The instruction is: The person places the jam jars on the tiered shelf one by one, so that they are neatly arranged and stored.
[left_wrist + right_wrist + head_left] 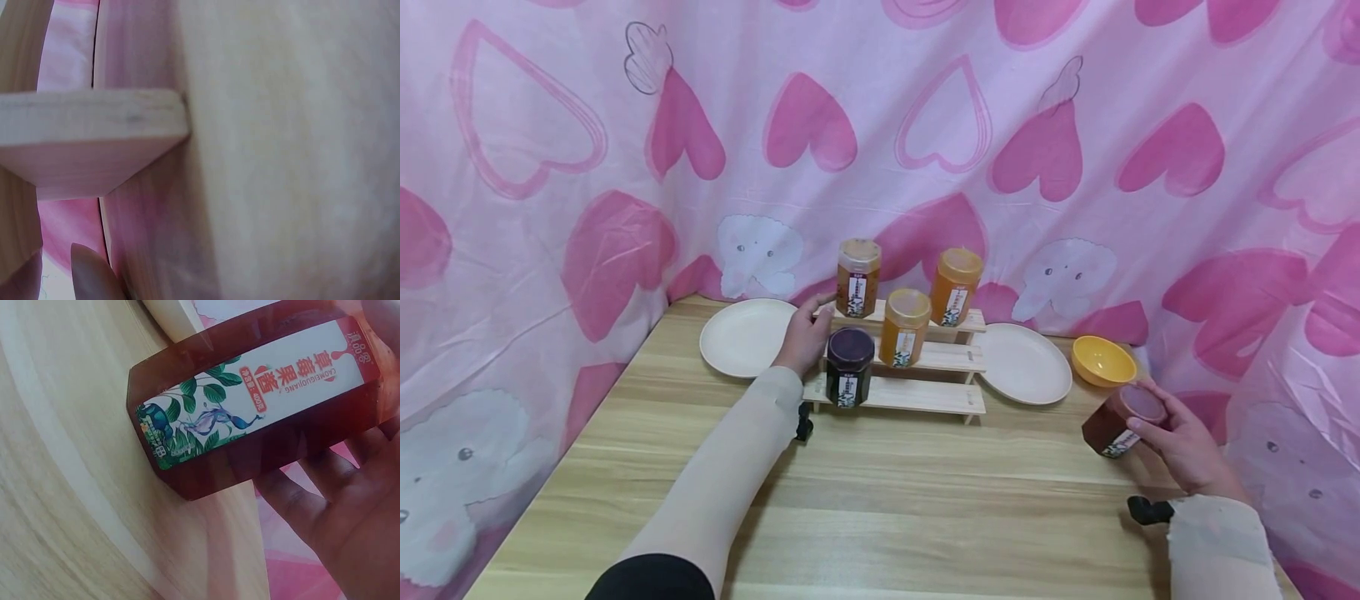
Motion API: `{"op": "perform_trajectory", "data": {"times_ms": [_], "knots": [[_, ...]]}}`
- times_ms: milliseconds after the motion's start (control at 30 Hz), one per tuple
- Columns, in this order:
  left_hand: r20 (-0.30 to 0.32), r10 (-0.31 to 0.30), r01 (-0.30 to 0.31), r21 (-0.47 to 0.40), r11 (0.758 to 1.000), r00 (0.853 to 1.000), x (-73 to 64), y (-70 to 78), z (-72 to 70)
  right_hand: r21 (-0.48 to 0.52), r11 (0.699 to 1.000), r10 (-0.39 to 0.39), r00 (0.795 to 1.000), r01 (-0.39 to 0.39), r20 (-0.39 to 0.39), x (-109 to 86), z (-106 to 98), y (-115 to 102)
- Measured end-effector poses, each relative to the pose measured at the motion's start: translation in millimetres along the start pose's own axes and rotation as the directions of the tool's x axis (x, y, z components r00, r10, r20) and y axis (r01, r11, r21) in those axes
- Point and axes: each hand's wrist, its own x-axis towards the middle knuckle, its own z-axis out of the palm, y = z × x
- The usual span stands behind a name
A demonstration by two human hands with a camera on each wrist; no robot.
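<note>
A jar of dark red strawberry jam (250, 400) is tilted in my right hand (1195, 446), fingers and thumb round its lid end. Its label faces the right wrist camera, and its base is close over the table. At the left end of a three-step wooden rack (925, 396), my left hand (805, 337) holds the upper board, fingertips (94, 275) showing low in the left wrist view. Near that hand are an amber-brown jar (858, 283) on the top step and a dark purple jar (849, 371) on the bottom step.
A yellow-orange jar (904, 329) stands on the middle step, an orange jar (956, 287) on the top. White plates flank the rack, one plate (737, 337) left and another plate (1026, 367) right. A yellow bowl (1103, 360) sits beyond the right hand. A pink curtain (880, 100) hangs behind.
</note>
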Motion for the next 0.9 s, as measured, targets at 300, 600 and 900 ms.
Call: {"op": "perform_trajectory", "data": {"times_ms": [300, 600, 900], "knots": [[0.001, 0.026, -0.026, 0.009, 1.0, 1.0, 1.9, -0.7, 0.9, -0.339, 0.941, -0.017, 0.995, -0.018, -0.099, -5.2, 3.0, -4.7], [0.001, 0.012, -0.012, 0.007, 1.0, 1.0, 1.3, -0.8, 0.9, -0.447, 0.889, 0.025, 0.985, -0.099, -0.168, -7.2, 17.0, -16.1], [0.001, 0.0, 0.0, -0.001, 1.0, 1.0, 1.5, -2.1, 0.0, -0.353, 0.935, -0.075, 0.987, 0.022, -0.139, -0.2, 39.1, -41.2]]}}
